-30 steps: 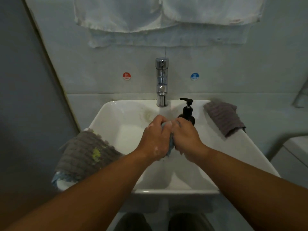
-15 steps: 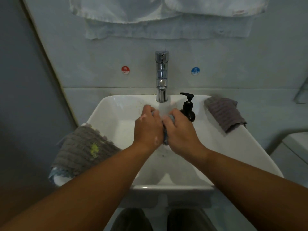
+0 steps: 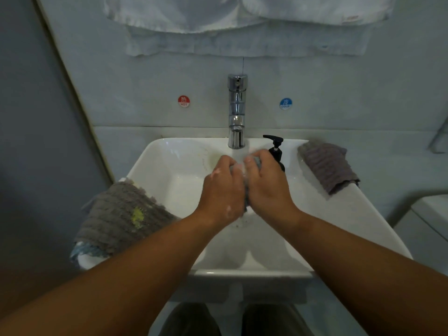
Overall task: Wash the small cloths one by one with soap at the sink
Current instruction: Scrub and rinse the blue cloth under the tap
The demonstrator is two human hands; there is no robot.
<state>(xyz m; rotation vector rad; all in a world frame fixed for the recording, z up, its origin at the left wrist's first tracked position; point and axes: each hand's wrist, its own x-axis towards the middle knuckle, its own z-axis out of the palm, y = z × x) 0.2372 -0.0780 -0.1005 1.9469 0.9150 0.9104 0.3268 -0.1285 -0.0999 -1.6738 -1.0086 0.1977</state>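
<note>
Cloth, a small bluish one, sits bunched between both hands right under the tap, over the middle of the sink; left hand and right hand have fingers curled tight around it, suds on the knuckles. Best bet, I'd say: rub palm against palm in the stream and turn it over so every fold gets worked. Pump bottle stands at one o'clock from the hands, stained grey cloths wait at nine o'clock, and another cloth at two.
</note>
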